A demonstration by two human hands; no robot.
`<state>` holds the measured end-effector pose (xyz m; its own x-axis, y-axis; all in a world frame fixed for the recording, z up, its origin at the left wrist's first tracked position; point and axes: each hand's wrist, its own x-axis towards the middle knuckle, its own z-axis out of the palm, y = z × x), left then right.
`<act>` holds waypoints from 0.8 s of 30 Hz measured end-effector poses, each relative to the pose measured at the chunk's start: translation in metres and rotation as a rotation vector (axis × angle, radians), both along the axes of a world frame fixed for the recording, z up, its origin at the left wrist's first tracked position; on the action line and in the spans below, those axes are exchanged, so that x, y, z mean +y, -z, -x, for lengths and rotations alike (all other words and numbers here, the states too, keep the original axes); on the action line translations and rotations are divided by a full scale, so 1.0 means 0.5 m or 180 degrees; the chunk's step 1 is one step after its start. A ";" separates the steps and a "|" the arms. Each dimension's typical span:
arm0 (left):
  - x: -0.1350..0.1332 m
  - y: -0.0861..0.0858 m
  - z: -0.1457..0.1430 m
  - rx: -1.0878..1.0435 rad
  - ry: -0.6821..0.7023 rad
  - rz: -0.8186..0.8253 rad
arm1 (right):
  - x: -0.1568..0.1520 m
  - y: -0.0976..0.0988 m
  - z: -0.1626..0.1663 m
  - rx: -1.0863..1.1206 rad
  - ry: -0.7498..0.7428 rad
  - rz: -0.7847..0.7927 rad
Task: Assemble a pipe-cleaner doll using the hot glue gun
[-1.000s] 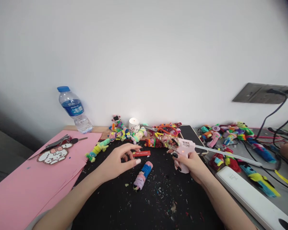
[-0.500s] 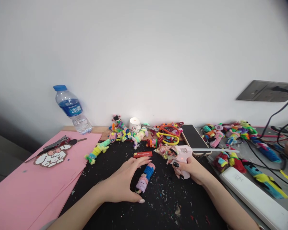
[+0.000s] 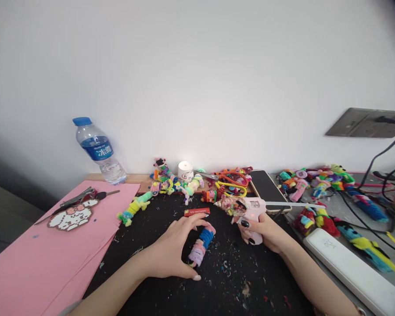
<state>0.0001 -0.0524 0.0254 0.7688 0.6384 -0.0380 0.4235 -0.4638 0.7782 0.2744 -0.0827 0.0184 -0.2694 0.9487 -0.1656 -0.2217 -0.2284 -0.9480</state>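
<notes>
My left hand (image 3: 167, 252) curves round a roll of pipe cleaners (image 3: 201, 245), banded in pink, blue and lilac, that lies on the black mat (image 3: 224, 294). Its thumb and fingers are spread on either side of the roll; I cannot tell whether they touch it. In my right hand (image 3: 266, 230) is a pale pink glue gun (image 3: 255, 210), with a white glue stick (image 3: 292, 204) poking from its back. The gun's nose is crusted with coloured bits and points left. Just beyond my left fingertips rests a small red box (image 3: 196, 212).
Pink paper (image 3: 72, 259) with keys (image 3: 79, 197) covers the left side. A water bottle (image 3: 100, 151) leans against the wall. Along the back stand a white candle (image 3: 185, 171), scissors (image 3: 209, 175) and a phone (image 3: 270, 191). To the right lie a white power strip (image 3: 352, 267) and pipe-cleaner figures (image 3: 367, 245).
The view has shifted very slightly. My right hand has raised the glue gun a little, while my left hand stays round the pipe-cleaner roll.
</notes>
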 end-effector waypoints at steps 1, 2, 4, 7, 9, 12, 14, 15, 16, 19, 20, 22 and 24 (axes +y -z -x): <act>0.000 -0.001 -0.001 -0.0010 -0.0003 -0.0004 | 0.000 0.000 0.000 0.0009 -0.0001 0.0009; 0.000 -0.001 -0.001 -0.0003 -0.0010 -0.0007 | 0.000 0.001 0.000 0.0014 -0.0004 0.0016; 0.001 -0.004 -0.002 0.0061 -0.0001 -0.0018 | 0.001 0.002 -0.001 0.0020 -0.0028 0.0024; 0.002 -0.008 -0.004 0.0159 0.0059 -0.0033 | 0.002 0.004 -0.002 0.0014 -0.0041 0.0009; 0.002 -0.012 -0.004 0.0195 0.0095 -0.0051 | 0.003 0.005 -0.003 0.0029 -0.0034 -0.0018; 0.002 -0.016 -0.004 0.0218 0.0112 -0.0066 | 0.003 0.005 -0.002 0.0038 -0.0045 -0.0044; 0.001 -0.015 -0.004 0.0174 0.0085 -0.0058 | 0.002 0.002 -0.001 0.0031 -0.0051 -0.0040; -0.001 -0.014 -0.003 0.0124 0.0058 -0.0047 | 0.001 0.001 -0.001 0.0020 -0.0043 -0.0037; -0.002 -0.012 -0.003 0.0052 0.0022 -0.0030 | 0.001 -0.001 0.000 0.0013 -0.0030 -0.0037; -0.005 -0.003 -0.004 -0.0228 -0.0142 0.0038 | -0.001 -0.004 0.001 -0.0016 0.0011 -0.0036; -0.006 0.000 -0.004 -0.0315 -0.0214 0.0047 | -0.001 -0.004 0.001 -0.0032 0.0008 -0.0026; -0.004 0.006 -0.004 -0.0439 -0.0381 0.0009 | 0.000 -0.001 0.000 -0.0066 -0.0034 0.0003; -0.001 0.010 -0.003 -0.0484 -0.0558 -0.0099 | 0.000 0.003 -0.002 -0.0107 -0.0083 0.0025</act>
